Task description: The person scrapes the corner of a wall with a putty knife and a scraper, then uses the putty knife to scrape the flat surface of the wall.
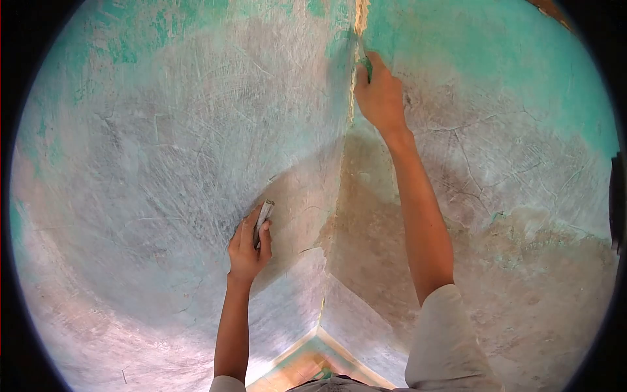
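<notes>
My right hand (381, 95) is raised high at the wall corner and closed around the green handle of a scraper (368, 68). The scraper's thin blade points up along the corner seam (354, 85), where a strip of pale, yellowish material shows. Lower down, my left hand (248, 245) rests close against the left wall (189, 150), fingers wrapped round a small grey block (264, 214) with a lighter, squarish end. The kind of block I cannot tell.
Worn green paint covers the upper part of the right wall (509, 46), with cracked grey-brown plaster lower down. Both walls meet in a corner running down to a pale skirting edge (318, 332) and the floor (304, 366). A dark object (616, 202) stands at the far right edge.
</notes>
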Available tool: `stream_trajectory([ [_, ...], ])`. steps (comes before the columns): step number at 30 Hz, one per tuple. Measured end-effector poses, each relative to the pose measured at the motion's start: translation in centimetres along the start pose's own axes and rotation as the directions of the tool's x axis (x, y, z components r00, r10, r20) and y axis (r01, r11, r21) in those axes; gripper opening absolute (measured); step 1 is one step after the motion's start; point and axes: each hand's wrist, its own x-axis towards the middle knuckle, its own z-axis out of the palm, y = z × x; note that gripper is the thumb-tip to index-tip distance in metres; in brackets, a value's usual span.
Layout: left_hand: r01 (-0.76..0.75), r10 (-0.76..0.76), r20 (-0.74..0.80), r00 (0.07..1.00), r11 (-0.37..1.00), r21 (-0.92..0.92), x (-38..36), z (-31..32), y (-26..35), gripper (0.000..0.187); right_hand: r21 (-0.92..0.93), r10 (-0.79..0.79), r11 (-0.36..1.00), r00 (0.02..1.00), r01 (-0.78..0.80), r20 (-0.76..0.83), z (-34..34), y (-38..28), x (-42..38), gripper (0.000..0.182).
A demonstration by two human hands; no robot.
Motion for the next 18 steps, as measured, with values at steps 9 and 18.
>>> stream_trajectory([
  [9, -0.078, 0.08, -0.035, 0.996, 0.995, 0.066, 0.1, 0.2, -0.2, 0.03, -0.058, 0.029, 0.998, 0.997, -0.025, 0.078, -0.7, -0.4, 0.3, 0.043],
  [18, -0.074, 0.076, -0.049, 0.996, 0.996, 0.044, 0.0, 0.3, -0.3, 0.031, -0.084, -0.01, 0.996, 0.998, 0.015, 0.065, -0.7, -1.1, 0.3, 0.039],
])
